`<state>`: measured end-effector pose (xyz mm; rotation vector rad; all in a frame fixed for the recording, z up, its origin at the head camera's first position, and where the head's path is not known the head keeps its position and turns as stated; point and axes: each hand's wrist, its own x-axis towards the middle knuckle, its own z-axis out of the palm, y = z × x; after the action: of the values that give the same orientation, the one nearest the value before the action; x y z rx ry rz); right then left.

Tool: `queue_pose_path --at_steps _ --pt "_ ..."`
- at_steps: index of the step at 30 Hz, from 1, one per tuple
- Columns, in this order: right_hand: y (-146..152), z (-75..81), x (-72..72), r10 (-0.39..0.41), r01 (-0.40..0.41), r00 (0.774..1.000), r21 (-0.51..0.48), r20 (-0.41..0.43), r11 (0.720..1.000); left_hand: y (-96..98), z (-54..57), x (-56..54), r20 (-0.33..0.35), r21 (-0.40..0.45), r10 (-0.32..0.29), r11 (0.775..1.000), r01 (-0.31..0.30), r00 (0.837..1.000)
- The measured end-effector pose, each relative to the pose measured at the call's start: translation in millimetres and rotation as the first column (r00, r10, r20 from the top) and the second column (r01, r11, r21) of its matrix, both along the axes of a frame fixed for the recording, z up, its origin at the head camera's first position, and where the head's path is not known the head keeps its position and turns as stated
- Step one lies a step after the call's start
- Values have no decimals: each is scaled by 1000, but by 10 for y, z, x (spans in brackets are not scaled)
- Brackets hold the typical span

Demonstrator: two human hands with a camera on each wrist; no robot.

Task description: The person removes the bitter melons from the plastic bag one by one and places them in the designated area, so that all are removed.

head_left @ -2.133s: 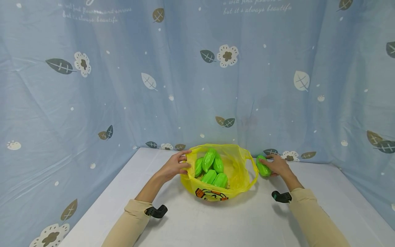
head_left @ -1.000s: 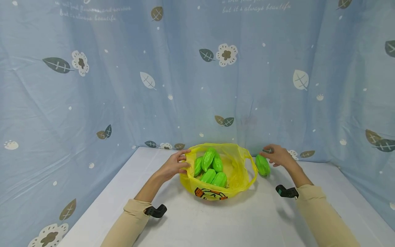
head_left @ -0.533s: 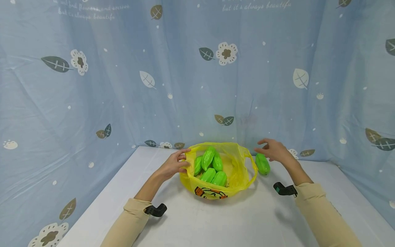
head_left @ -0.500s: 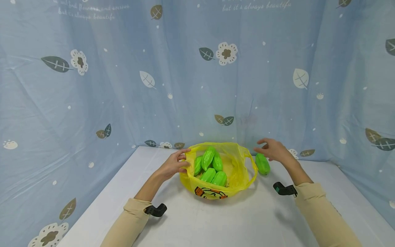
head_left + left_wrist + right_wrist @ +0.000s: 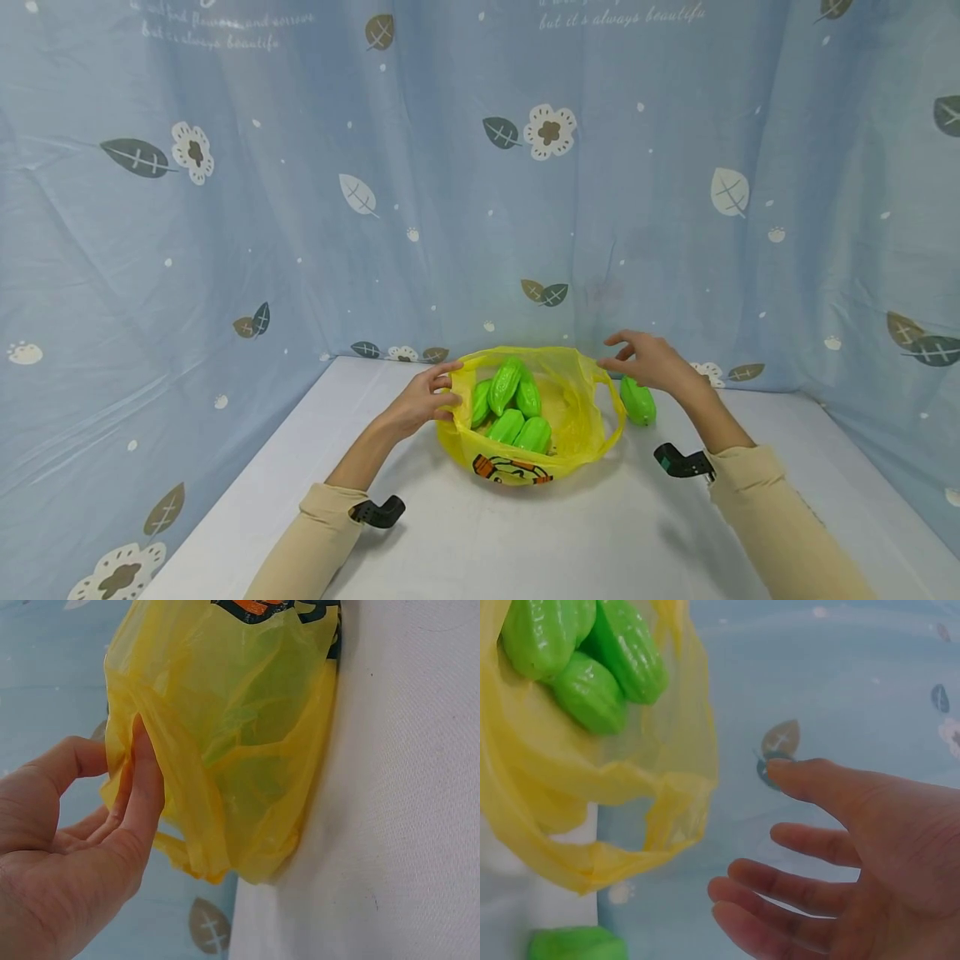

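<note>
A yellow plastic bag (image 5: 577,433) lies with its mouth spread on the white table, several glossy green ridged fruits (image 5: 506,387) inside. My left hand (image 5: 414,404) holds the bag's left rim; the left wrist view shows thumb and fingers on either side of the yellow film. One more green ridged fruit (image 5: 637,402) lies outside, just right of the bag's handle loop (image 5: 617,414). My right hand (image 5: 648,360) is raised behind that fruit, near the bag's right rear edge. In the right wrist view its fingers (image 5: 795,889) are spread, holding nothing.
The white table (image 5: 510,542) extends in front of the bag. A blue curtain (image 5: 450,208) printed with leaves and flowers hangs behind the table and along both sides. Black camera mounts (image 5: 380,512) stick out from both wrists.
My right hand has let go of the green fruit beside the bag, lifted off it and shifted left towards the bag's edge. My left hand stays at the bag's rim.
</note>
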<state>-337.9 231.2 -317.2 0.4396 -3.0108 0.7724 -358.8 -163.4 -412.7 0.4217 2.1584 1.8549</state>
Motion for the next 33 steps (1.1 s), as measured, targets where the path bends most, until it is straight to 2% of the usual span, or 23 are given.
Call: queue_pose_path --at_steps 9,15,22,33 --pt "-116 50 45 101 -100 995 -23 9 995 2 13 20 -4 -1 0 1000 0 1000" --pt "-207 54 77 136 -133 990 -73 26 988 1 17 26 -8 8 -10 1000 10 1000" --pt "-327 -29 93 193 -195 980 -51 -39 979 3 6 20 -7 13 -13 1000 13 1000" --pt "-475 -173 78 295 -297 954 -59 -51 953 8 -5 14 -12 4 -7 1000 8 1000"
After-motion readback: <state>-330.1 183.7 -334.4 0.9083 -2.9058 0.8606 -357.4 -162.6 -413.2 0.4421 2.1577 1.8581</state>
